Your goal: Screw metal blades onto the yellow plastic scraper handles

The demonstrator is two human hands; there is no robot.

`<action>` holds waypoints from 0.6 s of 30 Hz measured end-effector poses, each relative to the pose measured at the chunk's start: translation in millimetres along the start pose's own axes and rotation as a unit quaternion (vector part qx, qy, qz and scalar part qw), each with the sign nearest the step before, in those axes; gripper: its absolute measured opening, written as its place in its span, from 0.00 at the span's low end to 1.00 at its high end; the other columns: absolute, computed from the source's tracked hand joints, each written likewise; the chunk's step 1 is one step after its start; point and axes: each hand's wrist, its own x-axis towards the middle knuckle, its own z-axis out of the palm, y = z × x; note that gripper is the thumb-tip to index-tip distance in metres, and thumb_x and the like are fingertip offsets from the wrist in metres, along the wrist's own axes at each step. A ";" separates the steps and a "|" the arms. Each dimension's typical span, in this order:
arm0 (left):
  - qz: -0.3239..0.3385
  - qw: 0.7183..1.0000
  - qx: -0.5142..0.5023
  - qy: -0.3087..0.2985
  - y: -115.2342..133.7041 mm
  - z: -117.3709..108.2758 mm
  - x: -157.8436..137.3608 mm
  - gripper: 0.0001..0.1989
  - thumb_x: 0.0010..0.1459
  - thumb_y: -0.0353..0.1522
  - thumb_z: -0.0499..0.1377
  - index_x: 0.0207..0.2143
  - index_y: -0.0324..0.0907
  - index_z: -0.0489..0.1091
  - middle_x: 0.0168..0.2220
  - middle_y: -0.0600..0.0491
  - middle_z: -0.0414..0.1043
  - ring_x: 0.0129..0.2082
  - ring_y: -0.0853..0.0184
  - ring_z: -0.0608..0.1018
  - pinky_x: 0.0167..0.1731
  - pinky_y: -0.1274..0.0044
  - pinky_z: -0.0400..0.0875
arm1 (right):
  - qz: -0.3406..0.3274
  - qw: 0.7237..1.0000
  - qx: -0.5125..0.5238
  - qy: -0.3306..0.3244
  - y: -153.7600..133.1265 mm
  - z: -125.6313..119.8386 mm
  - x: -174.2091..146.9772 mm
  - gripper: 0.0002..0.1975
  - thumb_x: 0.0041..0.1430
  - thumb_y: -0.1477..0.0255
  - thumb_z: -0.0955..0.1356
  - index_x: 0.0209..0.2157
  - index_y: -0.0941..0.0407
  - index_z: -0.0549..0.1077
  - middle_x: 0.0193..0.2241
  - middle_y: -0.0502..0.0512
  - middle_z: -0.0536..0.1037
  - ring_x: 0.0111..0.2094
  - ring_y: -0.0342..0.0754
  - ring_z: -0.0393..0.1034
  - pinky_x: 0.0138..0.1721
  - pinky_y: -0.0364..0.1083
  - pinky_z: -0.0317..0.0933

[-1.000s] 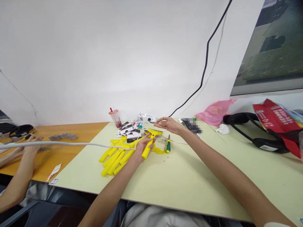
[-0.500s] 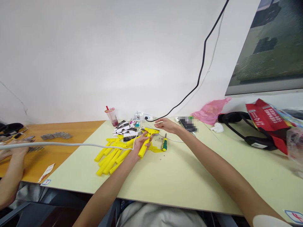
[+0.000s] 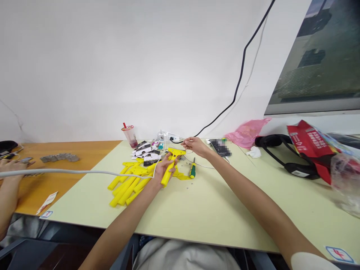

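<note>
My left hand (image 3: 159, 171) is wrapped around the handle of a yellow scraper (image 3: 168, 173), its wide head pointing up and away from me. Just right of that head, above the table, hovers my right hand (image 3: 197, 145); its fingertips are pressed together, and whatever they may pinch is too small to make out. A pile of similar yellow scrapers (image 3: 126, 189) lies to the left of my left hand. Beyond the held scraper, another yellow piece (image 3: 183, 176) rests beside a green and yellow screwdriver (image 3: 192, 170). Tiny metal bits (image 3: 188, 188) are scattered near it.
Black and white small boxes (image 3: 144, 148), a drink cup (image 3: 129, 135) and a power strip (image 3: 172, 137) stand at the back. A white cable (image 3: 84, 172) crosses in front. Headphones (image 3: 284, 157) and a red bag (image 3: 312, 150) lie right. A co-worker's arm (image 3: 9, 191) is far left.
My right hand's fingers have drawn together from a looser, spread pose. The left hand still grips the scraper. The whole view has shifted slightly.
</note>
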 end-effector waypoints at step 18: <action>0.014 1.000 0.012 -0.024 0.4 -3.7 0.7 0.40 0.50 0.17 0.65 0.65 0.48 0.66 0.58 0.43 0.75 0.36 0.71 0.82 0.17 0.88 0.62 | -0.018 0.999 0.020 -0.023 -3.3 -2.6 -9.6 0.14 0.55 0.85 0.80 0.32 0.58 0.75 0.36 0.61 0.88 0.46 0.51 0.86 0.59 0.48 0.76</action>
